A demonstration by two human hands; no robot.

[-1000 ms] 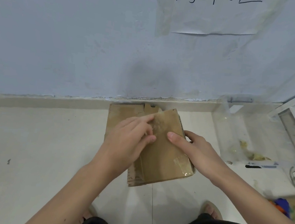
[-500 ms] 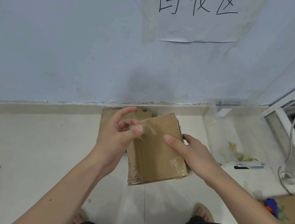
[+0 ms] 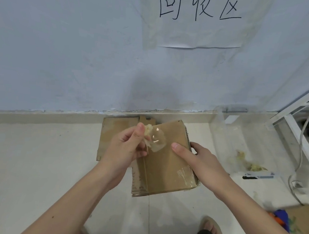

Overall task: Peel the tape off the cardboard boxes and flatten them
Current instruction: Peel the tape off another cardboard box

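While the left hand (image 3: pixel 127 148) pinches a strip of clear tape (image 3: pixel 156 140) between thumb and fingers and lifts it off the upper face of the cardboard box (image 3: pixel 165 162), the right hand (image 3: pixel 200 163) grips the box's right edge, thumb laid flat on top, fingers curled behind; the box itself is already collapsed and sits low over the floor, partly above another flattened cardboard sheet (image 3: pixel 115 132) lying against the wall base. Best practice here, as judged: pull the strip low and back along the surface, not straight up, so the paper skin does not tear; keep the thumb pressing just beside the peel line to stop the panel bowing. A second patch of tape (image 3: pixel 185 174) remains stuck at the near right corner; that likely comes next. Surroundings: a clear plastic bin (image 3: pixel 223 126) to the right holding yellowish scraps, probably where spent tape goes; a black pen-like tool (image 3: pixel 250 178) on the floor beside it; a white cable (image 3: pixel 301 158) trailing down near a white frame; a further box with coloured items (image 3: pixel 300 220) at lower right; a handwritten paper sign (image 3: pixel 198 20) on the wall. Nothing blocks the peel; the cable sits well apart.
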